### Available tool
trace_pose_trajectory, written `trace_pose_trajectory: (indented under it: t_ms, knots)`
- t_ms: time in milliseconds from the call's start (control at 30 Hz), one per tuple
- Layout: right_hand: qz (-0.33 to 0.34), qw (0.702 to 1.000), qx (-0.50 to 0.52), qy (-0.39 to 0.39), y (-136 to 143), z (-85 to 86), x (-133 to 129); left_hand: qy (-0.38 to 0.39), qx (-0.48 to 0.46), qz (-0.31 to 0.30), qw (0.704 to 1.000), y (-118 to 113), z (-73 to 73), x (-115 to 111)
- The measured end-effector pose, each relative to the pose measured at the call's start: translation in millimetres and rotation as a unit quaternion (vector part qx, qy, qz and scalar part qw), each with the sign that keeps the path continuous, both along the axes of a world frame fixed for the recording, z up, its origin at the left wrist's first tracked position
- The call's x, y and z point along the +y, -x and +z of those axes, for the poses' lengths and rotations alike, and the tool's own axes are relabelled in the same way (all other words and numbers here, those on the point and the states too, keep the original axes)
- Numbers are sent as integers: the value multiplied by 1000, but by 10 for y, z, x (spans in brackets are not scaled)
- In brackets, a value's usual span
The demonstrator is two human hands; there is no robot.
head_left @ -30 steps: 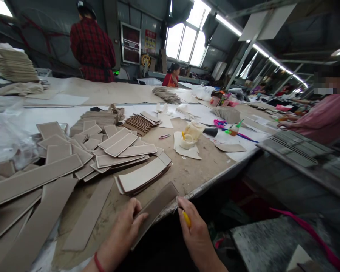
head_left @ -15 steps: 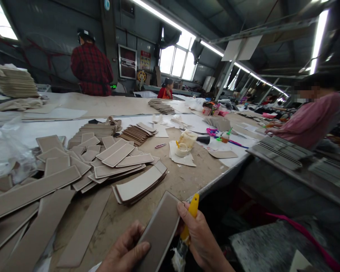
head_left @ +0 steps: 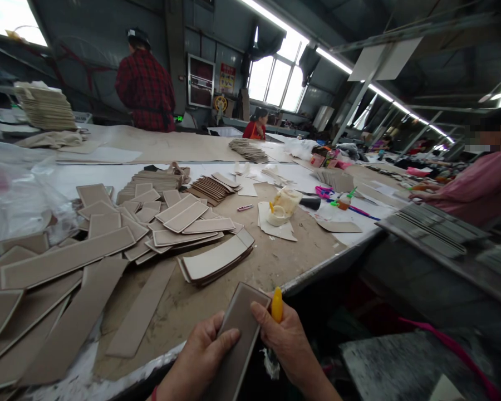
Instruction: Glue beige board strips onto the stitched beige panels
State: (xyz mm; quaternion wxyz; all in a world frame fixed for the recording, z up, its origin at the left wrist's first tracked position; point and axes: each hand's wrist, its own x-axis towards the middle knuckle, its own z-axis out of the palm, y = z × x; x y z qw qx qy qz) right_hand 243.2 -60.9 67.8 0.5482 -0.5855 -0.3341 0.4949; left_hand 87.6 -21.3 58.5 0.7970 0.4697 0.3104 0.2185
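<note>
A long taupe panel with a pale edge (head_left: pixel 244 317) is held at a tilt over the front edge of the table. My left hand (head_left: pixel 211 348) is closed on its left side, thumb lying on the face. At the upper right corner, my right hand (head_left: pixel 281 334) presses its thumb on the panel and also grips a yellow-handled brush (head_left: pixel 277 305). The bristle end, smeared with something white, hangs below the palm; the middle of the brush is hidden by the fingers. Just beyond lies a small stack of similar curved panels (head_left: pixel 217 259).
Many loose panels (head_left: pixel 69 256) are heaped on the left of the table. A glue-stained tub (head_left: pixel 280 214) sits on a pale scrap, near a small bottle (head_left: pixel 344 199). Grey strips (head_left: pixel 426 228) lie on a side table, where a person in pink (head_left: pixel 476 184) works.
The view has swung left and down slightly. My right thumb has moved further onto the panel's face, and the brush handle now sits more upright, with less of it showing.
</note>
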Motion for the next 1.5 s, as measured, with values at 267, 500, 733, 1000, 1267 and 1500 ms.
trace_pose_trajectory:
  t_ms: [267,500,733,1000,1267,1500]
  knots:
    - [-54,995,73,42,102,139,3,113,-54,-49,991,56,26,15]
    - [-52,967,-249,8,-100,-10,30,130,-41,-117,984,52,130,-23]
    - [-15,681,-697,-222,123,45,-27,-165,166,-112,966,-2,4,-30]
    - [-26,711,-692,-123,-238,27,159,-159,231,-118,953,99,-75,-53]
    - [179,924,-339,-10,-360,8,109,-2,107,-205,973,194,88,127]
    - [212,971,-77,78,-338,163,208,149,-78,-206,964,280,83,290]
